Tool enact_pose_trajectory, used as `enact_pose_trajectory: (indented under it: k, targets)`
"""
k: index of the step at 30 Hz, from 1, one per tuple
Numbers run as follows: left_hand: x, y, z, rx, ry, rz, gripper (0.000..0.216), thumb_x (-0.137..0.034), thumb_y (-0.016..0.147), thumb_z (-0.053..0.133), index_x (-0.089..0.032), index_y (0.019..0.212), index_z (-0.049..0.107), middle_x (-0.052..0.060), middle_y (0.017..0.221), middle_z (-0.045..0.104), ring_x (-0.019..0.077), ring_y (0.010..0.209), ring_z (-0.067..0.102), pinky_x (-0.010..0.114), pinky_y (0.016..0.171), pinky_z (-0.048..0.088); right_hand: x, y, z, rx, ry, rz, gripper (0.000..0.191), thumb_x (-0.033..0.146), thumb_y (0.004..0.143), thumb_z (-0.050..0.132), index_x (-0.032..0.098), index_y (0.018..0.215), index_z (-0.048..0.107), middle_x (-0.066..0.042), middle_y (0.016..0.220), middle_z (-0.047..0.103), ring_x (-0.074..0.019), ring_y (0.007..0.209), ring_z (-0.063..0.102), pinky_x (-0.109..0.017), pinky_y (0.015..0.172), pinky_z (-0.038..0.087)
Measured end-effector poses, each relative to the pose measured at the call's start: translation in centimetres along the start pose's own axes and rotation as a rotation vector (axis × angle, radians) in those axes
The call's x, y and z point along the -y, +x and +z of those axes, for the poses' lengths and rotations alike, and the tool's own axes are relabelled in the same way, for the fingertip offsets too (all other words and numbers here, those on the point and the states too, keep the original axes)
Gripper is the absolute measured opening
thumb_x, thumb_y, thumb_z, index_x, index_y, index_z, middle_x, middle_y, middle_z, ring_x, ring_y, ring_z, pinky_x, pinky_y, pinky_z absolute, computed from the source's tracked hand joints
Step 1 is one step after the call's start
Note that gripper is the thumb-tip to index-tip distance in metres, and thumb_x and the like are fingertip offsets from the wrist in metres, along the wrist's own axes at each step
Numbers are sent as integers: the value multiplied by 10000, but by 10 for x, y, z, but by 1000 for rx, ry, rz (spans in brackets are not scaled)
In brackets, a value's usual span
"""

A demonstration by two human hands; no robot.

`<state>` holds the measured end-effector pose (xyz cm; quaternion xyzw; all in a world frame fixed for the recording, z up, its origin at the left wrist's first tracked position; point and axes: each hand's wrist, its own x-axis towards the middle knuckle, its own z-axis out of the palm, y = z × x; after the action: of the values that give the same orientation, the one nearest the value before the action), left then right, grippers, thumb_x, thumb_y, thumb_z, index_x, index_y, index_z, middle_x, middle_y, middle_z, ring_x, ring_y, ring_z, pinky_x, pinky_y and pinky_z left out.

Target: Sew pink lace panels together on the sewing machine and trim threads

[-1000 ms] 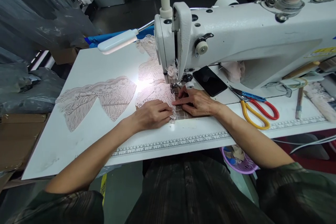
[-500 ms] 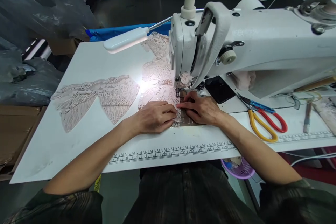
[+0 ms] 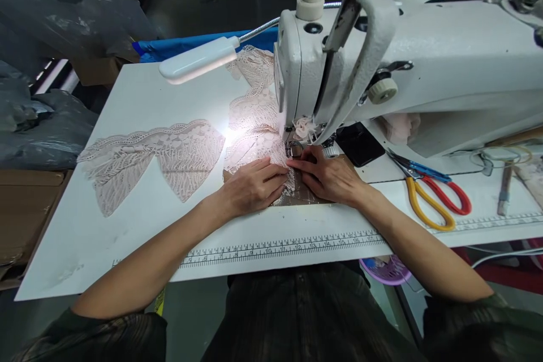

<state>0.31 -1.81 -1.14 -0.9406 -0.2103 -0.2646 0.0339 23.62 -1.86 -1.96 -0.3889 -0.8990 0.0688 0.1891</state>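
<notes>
Pale pink lace fabric (image 3: 250, 110) lies under the needle area of a white sewing machine (image 3: 339, 62). My left hand (image 3: 257, 184) rests on its near part, fingers curved and held together, pressing the lace down. At the lace's right edge, close to the presser foot (image 3: 294, 149), my right hand (image 3: 328, 176) touches it with a straight index finger; the thumb stands apart. Below both hands is a brown machine plate (image 3: 297, 197). The left fingertips and the lace under them are partly hidden. Another lace piece (image 3: 156, 153) lies flat to the left.
A white lamp (image 3: 199, 60) shines over the lace. Right of my hands lie a black phone-like object (image 3: 360, 144), yellow-and-red handled scissors (image 3: 428, 203) and blue-handled snips (image 3: 430, 172). A printed ruler (image 3: 280, 248) runs along the front table edge. A purple basket (image 3: 388, 272) sits below.
The lace has shifted slightly away from me under the machine, showing more brown plate beside my left hand. Both hands stay close together. The view has shifted a little.
</notes>
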Motion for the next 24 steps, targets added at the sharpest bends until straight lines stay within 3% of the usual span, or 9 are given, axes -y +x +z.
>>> enact_pose_trajectory:
  k: [7, 12, 19, 24]
  targets:
    - [6, 0, 5, -42, -35, -41, 126, -142, 933, 576, -129, 995, 684, 64, 1001, 746, 164, 890, 711, 443, 969, 576, 1, -1, 1, -27, 31, -12, 382, 248, 948, 484, 198, 1299, 625, -153, 1174, 547, -227, 917, 580, -349, 741, 526]
    - [9, -1, 7, -63, -65, -68, 134, -142, 919, 591, -125, 1015, 684, 72, 1033, 748, 169, 929, 714, 448, 995, 559, -1, -3, 2, -34, 104, 73, 389, 246, 960, 466, 212, 1321, 607, -132, 1153, 576, -181, 800, 602, -330, 723, 535]
    - [9, -2, 5, -1, -68, -86, 142, -164, 933, 571, -148, 1023, 680, 80, 1073, 727, 176, 926, 687, 502, 1028, 500, -5, -2, -3, -188, 296, 206, 322, 164, 902, 488, 194, 1166, 669, -96, 1076, 673, -223, 970, 634, -343, 820, 534]
    - [7, 2, 4, -25, -12, -71, 83, -165, 917, 591, -168, 956, 665, 64, 987, 722, 174, 849, 633, 419, 876, 523, -4, 1, -3, -221, 283, 212, 234, 137, 865, 495, 194, 976, 692, -82, 998, 683, -222, 944, 634, -355, 828, 523]
